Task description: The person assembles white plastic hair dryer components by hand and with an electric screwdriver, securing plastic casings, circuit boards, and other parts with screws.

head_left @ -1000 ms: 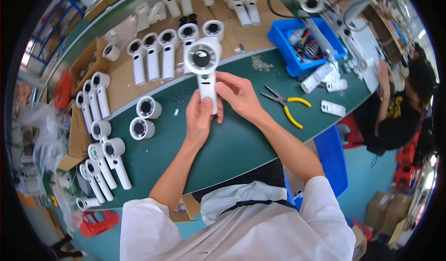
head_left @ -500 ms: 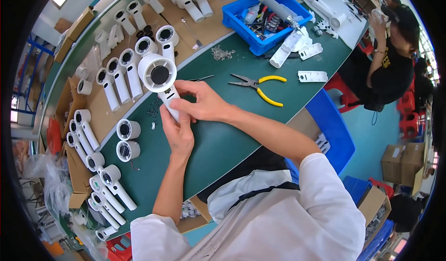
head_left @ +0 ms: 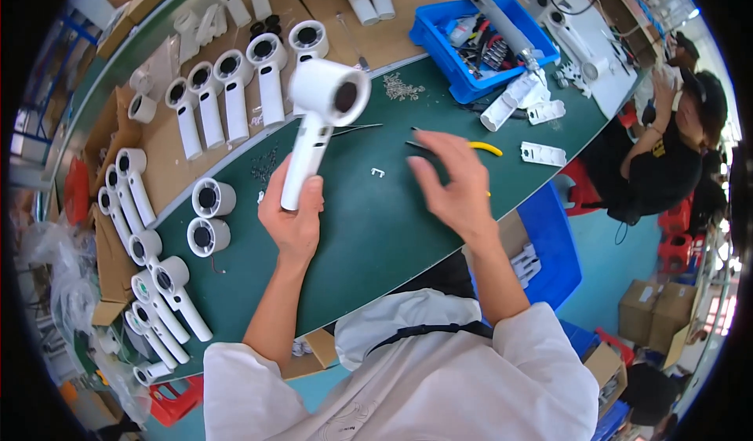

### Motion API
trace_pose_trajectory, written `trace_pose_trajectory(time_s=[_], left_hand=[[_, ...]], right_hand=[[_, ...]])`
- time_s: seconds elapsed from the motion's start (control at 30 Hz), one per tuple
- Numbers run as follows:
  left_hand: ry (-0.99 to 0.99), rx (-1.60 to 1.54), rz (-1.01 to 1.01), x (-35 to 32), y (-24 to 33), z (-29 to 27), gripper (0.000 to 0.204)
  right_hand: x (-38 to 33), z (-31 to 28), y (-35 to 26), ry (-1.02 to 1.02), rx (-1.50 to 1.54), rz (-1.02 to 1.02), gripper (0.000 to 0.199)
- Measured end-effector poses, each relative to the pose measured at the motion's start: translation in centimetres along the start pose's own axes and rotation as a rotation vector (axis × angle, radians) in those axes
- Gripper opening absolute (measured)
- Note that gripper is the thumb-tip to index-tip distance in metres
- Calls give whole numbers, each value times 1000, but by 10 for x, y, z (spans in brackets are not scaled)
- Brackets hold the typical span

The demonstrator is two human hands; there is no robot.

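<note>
White handheld fan [head_left: 315,125]: stood slanted in the left hand over the bench [head_left: 369,233], its lower handle between the thumb and fingers, its round head well above them, free of contact.
Left hand [head_left: 289,225]: had its fingers [head_left: 275,188] wrapped on the handle from the left, the thumb against its right side; this hand alone carried the fan.
Right hand [head_left: 461,194]: held nothing visible, its fingers spread and the thumb apart, well to the right of the fan.
Yellow-handled pliers [head_left: 486,149]: lay largely hidden beneath the right hand; whether the fingers touched them could not be told.
Small white piece [head_left: 377,173]: lay on the bench between the two hands.
Two fan heads [head_left: 214,198]: sat left of the left hand.
Change at the right hand: half a second earlier its fingers were on the fan's handle; they had since let go and gone over to the pliers.
Change in the fan: its dark-centred face, earlier toward the camera, had turned rightward, baring the side of the ring.
</note>
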State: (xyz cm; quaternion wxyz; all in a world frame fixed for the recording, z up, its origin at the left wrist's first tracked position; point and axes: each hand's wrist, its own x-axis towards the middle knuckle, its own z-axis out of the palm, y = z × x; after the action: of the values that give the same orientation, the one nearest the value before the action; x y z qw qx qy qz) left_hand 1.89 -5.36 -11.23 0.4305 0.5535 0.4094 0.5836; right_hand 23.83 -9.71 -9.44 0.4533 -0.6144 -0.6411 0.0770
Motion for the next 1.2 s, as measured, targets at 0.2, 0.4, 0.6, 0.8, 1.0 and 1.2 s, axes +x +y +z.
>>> trace_pose_trajectory(time_s=[0.2, 0.4, 0.6, 0.8, 1.0, 1.2], left_hand=[[-160, -210, -202, 1, 5, -6, 35], [-234, -403, -314, 8, -2, -10, 42], [-246, -913, -586, 2, -11, -13, 43], [-452, -860, -566, 0, 5, 5, 36], [-356, -748, -520, 2, -5, 1, 29], [-205, -252, 116, -19, -7, 10, 26]], right_hand=[[-38, -27, 32, -92, -406, -23, 32], [-40, -26, 32, -16, -284, 12, 30], [-27, -27, 12, 35, 113, 134, 25], [-18, 19, -20, -277, 55, 166, 20], [-15, 48, -19, -156, -122, 33, 6], [6, 90, -37, -314, 211, -118, 15]])
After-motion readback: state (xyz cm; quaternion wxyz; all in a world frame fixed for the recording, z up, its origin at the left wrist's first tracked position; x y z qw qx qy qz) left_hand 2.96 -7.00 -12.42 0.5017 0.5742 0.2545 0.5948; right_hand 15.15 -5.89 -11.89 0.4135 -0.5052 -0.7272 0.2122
